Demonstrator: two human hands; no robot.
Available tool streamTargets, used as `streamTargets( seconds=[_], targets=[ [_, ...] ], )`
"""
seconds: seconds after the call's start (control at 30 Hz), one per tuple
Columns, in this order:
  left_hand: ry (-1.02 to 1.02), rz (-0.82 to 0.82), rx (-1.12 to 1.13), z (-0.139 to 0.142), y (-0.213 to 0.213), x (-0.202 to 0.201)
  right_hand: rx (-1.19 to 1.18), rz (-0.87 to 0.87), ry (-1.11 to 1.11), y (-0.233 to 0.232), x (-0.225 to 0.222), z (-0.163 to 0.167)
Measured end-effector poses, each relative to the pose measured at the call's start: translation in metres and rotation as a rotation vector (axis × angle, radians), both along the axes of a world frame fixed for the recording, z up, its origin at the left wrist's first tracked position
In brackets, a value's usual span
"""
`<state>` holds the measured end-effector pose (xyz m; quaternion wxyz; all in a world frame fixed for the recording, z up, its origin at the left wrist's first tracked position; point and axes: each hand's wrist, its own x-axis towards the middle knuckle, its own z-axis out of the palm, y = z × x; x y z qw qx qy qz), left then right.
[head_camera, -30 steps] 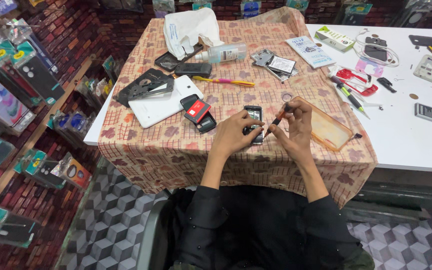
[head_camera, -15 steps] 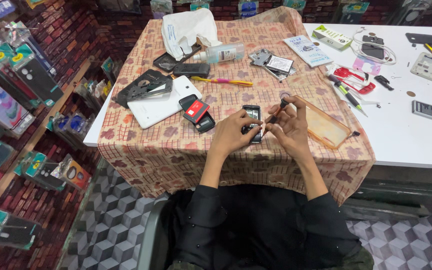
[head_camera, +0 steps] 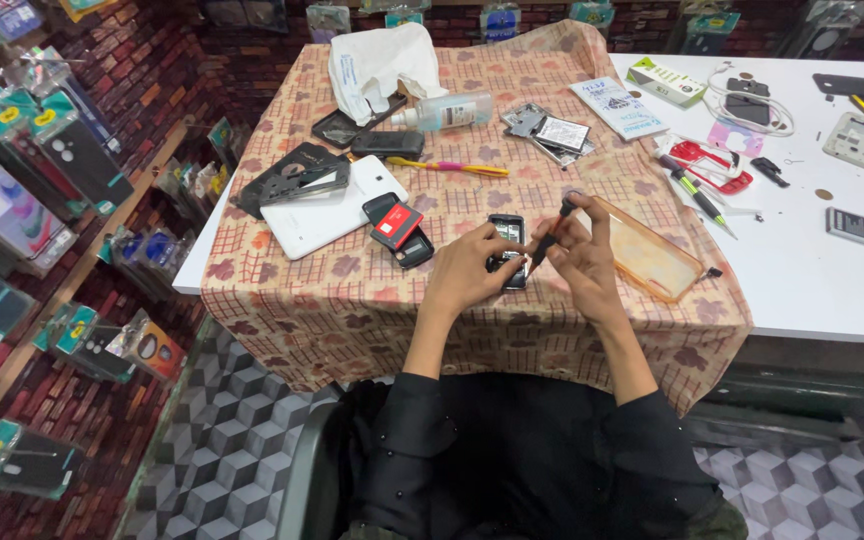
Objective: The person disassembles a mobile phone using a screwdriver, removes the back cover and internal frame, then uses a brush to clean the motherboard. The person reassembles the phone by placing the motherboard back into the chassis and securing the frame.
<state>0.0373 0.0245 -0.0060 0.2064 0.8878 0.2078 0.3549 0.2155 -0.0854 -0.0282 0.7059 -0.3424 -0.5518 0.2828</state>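
Observation:
A small black opened phone [head_camera: 507,240] lies on the patterned tablecloth [head_camera: 352,290] near the table's front edge. My left hand [head_camera: 472,268] grips the phone's lower part and holds it down. My right hand [head_camera: 577,250] pinches a thin black screwdriver [head_camera: 552,225], tilted, with its tip down at the phone's right side. A clear orange phone case [head_camera: 652,255] lies just right of my right hand.
A white tablet [head_camera: 327,210], a black-and-red phone battery [head_camera: 397,225], dark phone covers [head_camera: 292,175], a clear bottle [head_camera: 442,112], a white cloth [head_camera: 382,60], a yellow pen [head_camera: 447,166] and loose phone parts [head_camera: 547,135] lie on the cloth. More parts lie on the white table [head_camera: 812,280]. Packaged cases hang at left.
The hands stay on the phone. The screwdriver's tilt in my right hand has shifted slightly; the view has drifted a little.

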Motion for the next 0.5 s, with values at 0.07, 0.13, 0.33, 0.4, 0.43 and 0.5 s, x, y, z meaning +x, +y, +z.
streamTargets(
  seconds=[0.07,0.13,0.33,0.4,0.43,0.5],
  targets=[
    [0.004,-0.003,-0.008,0.0015,-0.0007,-0.0004,0.025,-0.003,-0.046,0.0001,0.0006,-0.0002],
    [0.005,0.001,-0.017,0.0021,-0.0012,-0.0002,0.064,-0.041,-0.105,0.0007,-0.0001,0.0002],
    [-0.004,0.015,-0.014,0.0020,-0.0015,0.0003,0.031,-0.036,-0.046,-0.0021,-0.0016,0.0045],
    [0.013,0.029,-0.021,0.0024,-0.0009,0.0003,0.011,0.028,0.015,-0.0030,-0.0015,0.0058],
    [0.009,0.027,-0.028,0.0026,-0.0013,0.0000,0.053,-0.016,-0.069,-0.0027,-0.0022,0.0059],
    [0.003,0.022,-0.042,0.0025,-0.0021,-0.0005,0.137,-0.106,-0.236,-0.0015,-0.0035,0.0053]
  ],
)
